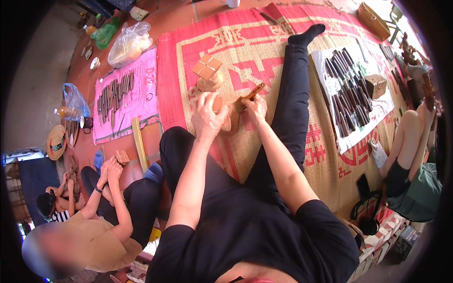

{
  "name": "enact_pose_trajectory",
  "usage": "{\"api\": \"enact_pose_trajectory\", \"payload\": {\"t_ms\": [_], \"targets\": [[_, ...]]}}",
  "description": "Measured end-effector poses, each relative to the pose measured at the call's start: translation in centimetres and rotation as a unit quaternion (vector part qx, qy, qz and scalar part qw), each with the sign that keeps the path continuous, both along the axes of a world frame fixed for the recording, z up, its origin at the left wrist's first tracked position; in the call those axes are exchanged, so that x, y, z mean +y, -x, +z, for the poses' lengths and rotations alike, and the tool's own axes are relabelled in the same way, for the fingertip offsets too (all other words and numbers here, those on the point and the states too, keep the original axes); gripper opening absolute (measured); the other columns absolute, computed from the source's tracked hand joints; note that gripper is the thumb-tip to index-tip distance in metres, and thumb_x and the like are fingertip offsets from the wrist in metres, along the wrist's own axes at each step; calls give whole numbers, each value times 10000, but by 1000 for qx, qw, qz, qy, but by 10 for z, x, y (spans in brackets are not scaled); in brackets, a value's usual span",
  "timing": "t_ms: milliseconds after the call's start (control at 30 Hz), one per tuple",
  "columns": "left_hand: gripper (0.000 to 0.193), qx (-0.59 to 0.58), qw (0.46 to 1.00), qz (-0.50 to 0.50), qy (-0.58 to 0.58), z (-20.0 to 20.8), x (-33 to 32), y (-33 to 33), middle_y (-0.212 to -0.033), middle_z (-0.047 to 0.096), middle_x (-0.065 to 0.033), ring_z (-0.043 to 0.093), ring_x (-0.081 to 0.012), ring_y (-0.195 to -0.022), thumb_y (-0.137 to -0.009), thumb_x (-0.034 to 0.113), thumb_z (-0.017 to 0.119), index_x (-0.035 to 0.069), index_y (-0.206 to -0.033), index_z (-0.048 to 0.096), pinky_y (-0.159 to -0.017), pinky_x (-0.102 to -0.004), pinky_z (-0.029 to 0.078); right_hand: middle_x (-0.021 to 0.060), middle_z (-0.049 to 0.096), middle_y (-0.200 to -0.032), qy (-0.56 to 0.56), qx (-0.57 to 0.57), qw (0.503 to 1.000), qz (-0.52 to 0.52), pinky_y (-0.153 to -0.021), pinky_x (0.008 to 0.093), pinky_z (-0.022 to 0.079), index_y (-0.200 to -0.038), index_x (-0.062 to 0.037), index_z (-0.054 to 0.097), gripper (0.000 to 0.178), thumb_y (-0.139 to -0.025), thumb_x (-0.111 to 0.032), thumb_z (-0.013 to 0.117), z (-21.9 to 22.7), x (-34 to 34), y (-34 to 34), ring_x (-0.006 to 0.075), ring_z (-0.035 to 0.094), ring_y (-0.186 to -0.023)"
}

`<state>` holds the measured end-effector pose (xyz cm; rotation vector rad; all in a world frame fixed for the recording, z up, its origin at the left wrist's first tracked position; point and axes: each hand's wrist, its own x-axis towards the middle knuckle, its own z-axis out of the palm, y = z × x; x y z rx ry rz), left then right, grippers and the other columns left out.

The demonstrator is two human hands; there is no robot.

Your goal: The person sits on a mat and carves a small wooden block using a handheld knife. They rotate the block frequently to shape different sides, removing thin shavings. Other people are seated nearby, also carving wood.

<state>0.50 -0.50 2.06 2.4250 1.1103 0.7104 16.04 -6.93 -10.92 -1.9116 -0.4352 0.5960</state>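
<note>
My left hand (pixel 206 118) is closed around a rounded, reddish-brown wooden piece (pixel 217 104), held between my bent legs. My right hand (pixel 256 108) is closed on a slim orange-brown wooden handle (pixel 257 88) that sticks up past the fingers. Between the two hands is a brown curved wooden part (pixel 232 126); whether it joins either held piece I cannot tell. Just beyond my left hand, a square wooden block (pixel 207 67) with pale crossing lines rests on a round pale wooden piece (pixel 211 84).
Rows of carving tools lie on a pink cloth (pixel 150 70) to the left and on a white sheet (pixel 375 111) to the right, beside a wooden block (pixel 376 86). A co-worker at left holds a small wooden block (pixel 122 157). Another person's bare legs (pixel 406 141) are at right.
</note>
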Motion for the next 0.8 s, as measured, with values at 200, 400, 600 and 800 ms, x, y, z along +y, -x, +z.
{"api": "enact_pose_trajectory", "payload": {"t_ms": [200,400,600,800], "targets": [[400,-109,984,86,114,-13,37,50,-1170,587,-145,587,-275,-1104,-863,227,655,22,-1203,608,-967,-365,450,55,684,-767,-259,213,941,-46,-622,259,494,-916,-4,702,186,-791,-136,741,17,-1,11,106,613,-653],[400,-126,981,107,104,-20,38,52,-1154,598,-126,604,-288,-1074,-834,238,662,51,-1187,631,-953,-374,465,84,719,-833,-149,81,984,-54,-694,347,512,-946,-47,727,199,-768,-134,728,14,0,17,188,656,-700],[407,-122,980,112,107,-22,40,51,-1165,595,-125,601,-290,-1086,-829,253,665,59,-1186,636,-950,-380,464,40,688,-881,-301,173,937,-29,-687,246,505,-1007,16,694,180,-829,4,715,45,15,17,93,617,-757],[394,-115,982,118,88,-20,30,48,-1194,581,-115,589,-283,-1108,-832,249,668,82,-1188,639,-961,-379,457,111,704,-822,-73,73,994,37,-667,313,530,-1007,6,684,291,-793,-183,738,20,28,31,166,666,-725]]}}
